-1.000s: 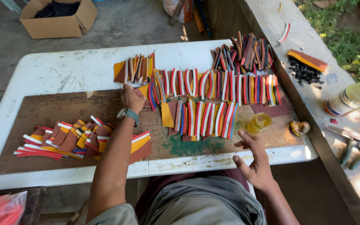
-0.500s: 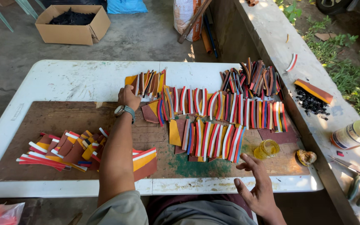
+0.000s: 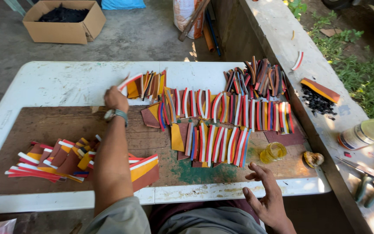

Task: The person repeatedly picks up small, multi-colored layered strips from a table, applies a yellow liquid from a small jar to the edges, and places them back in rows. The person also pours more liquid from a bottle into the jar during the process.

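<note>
White plastic desk [image 3: 66,82] w/ worn brown board [image 3: 57,125] on top, board scuffed, green stain near its front edge. All over it: flat layered strips, look like rubber or foam sheet, cut in bands of red, white, orange, yellow, brown, some blue.

Left hand [image 3: 115,99], upper centre-left of frame, arm stretched fwd over the board, wristwatch [image 3: 114,114] on wrist. Fingers pinched together on a red/white strip [image 3: 129,81], lifted at an angle, at the left edge of a small standing stack [image 3: 150,85] of orange/brown pieces near the desk's far side.

Right hand [image 3: 267,197], lower right, hovers at the desk's front edge, palm partly up, fingers spread apart & curled, holds nothing.

Centre: long rows [image 3: 230,115] of strips standing on edge, packed side by side, second shorter row in front. Lower left: loose fan-shaped pile [image 3: 53,160], pieces lying flat & overlapping, one bigger orange/brown block just right of the forearm. Upper right: messy bundle [image 3: 258,78] of darker strips.

Small glass jar [image 3: 273,152], yellowish liquid, just right of the front row. Concrete ledge [image 3: 291,39] on right w/ black crumbs [image 3: 317,102] and a bottle [image 3: 366,132] lying on its side. Cardboard box [image 3: 63,21] on the floor, upper left.
</note>
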